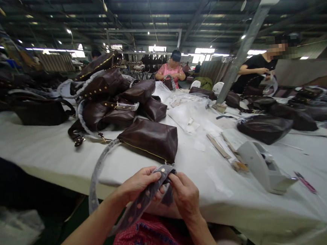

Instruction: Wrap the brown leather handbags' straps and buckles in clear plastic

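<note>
A studded bag strap in a clear plastic sleeve loops down over my lap and back up to a dark brown leather handbag. The bag lies on its side on the white-covered table, just beyond my hands. My left hand pinches the strap close to its end, thumb on top. Against that same end, my right hand has its fingers closed; its fingertips are partly hidden behind the strap and plastic.
A heap of brown handbags rises at the left, more bags at the right. A tape dispenser and pink-handled snips lie right of my hands. A metal post stands beyond. Two co-workers handle bags across the table.
</note>
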Motion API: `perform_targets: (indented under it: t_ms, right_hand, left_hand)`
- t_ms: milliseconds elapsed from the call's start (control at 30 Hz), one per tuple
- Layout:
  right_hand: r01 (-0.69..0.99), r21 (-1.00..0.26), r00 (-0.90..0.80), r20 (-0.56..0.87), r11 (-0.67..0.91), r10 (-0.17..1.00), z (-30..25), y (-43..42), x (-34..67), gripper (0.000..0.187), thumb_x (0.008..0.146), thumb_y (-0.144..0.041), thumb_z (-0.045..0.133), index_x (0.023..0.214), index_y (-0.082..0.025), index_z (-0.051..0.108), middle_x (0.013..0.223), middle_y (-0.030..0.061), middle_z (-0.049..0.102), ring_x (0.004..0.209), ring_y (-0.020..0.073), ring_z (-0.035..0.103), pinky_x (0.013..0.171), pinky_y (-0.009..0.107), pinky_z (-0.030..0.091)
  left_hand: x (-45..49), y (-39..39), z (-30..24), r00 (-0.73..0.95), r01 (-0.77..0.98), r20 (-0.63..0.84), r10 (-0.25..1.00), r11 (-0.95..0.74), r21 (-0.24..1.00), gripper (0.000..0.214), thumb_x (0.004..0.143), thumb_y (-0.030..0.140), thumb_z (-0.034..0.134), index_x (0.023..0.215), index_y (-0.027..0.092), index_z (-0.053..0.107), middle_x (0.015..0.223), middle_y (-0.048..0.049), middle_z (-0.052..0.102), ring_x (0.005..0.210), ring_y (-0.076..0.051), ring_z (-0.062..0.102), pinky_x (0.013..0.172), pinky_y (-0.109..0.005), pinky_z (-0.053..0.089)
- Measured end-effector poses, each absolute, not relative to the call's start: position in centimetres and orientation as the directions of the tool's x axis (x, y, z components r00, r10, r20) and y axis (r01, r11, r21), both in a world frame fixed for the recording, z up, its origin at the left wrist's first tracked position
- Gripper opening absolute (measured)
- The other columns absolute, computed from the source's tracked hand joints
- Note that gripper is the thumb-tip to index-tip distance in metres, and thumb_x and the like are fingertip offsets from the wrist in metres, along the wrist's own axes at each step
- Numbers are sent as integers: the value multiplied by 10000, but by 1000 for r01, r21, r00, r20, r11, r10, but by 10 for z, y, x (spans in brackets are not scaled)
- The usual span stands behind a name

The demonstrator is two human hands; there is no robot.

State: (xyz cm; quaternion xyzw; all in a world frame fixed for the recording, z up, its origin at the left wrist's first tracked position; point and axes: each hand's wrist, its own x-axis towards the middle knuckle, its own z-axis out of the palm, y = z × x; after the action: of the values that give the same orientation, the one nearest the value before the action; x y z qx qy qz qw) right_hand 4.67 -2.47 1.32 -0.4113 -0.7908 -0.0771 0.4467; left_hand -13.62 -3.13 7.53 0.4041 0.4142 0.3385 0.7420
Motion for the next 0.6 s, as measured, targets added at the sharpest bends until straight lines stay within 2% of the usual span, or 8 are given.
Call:
perform_targets:
  t_ms: [100, 167, 233, 333, 467, 533, 600]
  right_hand:
    - [749, -340, -132, 764, 569, 631, 6, -22, 43, 232, 931, -208, 447, 977, -199, 674, 890, 73, 649, 803, 187, 577, 727, 297, 447]
    - [729, -462, -7, 733, 505, 681, 4, -19, 39, 214, 911, -226, 463, 944, -201, 673, 997, 88, 636, 918, 216, 570, 810, 348, 448]
    - [641, -617, 109, 663, 457, 741, 4, -17, 35, 202, 891, -261, 480, 930, -200, 668, 1080, 94, 612, 1019, 235, 551, 885, 386, 437]
    - [406, -831, 238, 499, 381, 834, 8, -16, 29, 223, 854, -320, 504, 963, -198, 656, 1123, 83, 598, 1055, 231, 549, 919, 371, 439]
    - [32, -975, 264, 221, 220, 939, 8, -19, 24, 329, 778, -409, 627, 1047, -221, 644, 1051, 45, 654, 926, 216, 618, 805, 303, 494]
    - [-143, -980, 213, 108, 140, 971, 2, -17, 22, 402, 783, -495, 630, 1079, -224, 646, 934, 31, 693, 753, 197, 647, 668, 283, 512]
    - [-248, -961, 211, 69, 121, 975, -9, -9, 20, 465, 790, -586, 597, 1060, -214, 665, 806, 24, 705, 617, 181, 634, 565, 268, 495]
  left_hand:
    - [-128, -34, 77, 366, -75, -309, 878, 358, 931, 352, 800, 471, 603, 953, 170, 507, 621, 0, 646, 451, -117, 597, 417, -169, 423]
    - [-118, -37, 78, 335, -41, -259, 906, 288, 957, 319, 823, 451, 561, 967, 172, 498, 645, 1, 645, 450, -114, 598, 389, -154, 389]
    - [-107, -40, 79, 306, -20, -220, 926, 238, 971, 291, 848, 430, 513, 987, 175, 488, 653, 2, 637, 448, -115, 595, 374, -149, 361]
    - [-92, -42, 82, 239, 34, -133, 962, 128, 991, 225, 863, 388, 477, 948, 180, 488, 636, 14, 611, 457, -119, 578, 402, -175, 384]
    - [-83, -42, 78, 134, 112, -4, 991, -11, 994, 120, 848, 310, 495, 877, 195, 475, 659, 22, 593, 503, -113, 562, 498, -201, 421]
    - [-85, -38, 67, 120, 114, 0, 993, -14, 993, 166, 848, 320, 507, 959, 202, 467, 649, 26, 600, 504, -118, 557, 510, -206, 409]
    - [-89, -28, 48, 117, 94, -7, 993, -4, 996, 255, 852, 374, 508, 1030, 206, 438, 615, 34, 594, 481, -127, 539, 506, -218, 396]
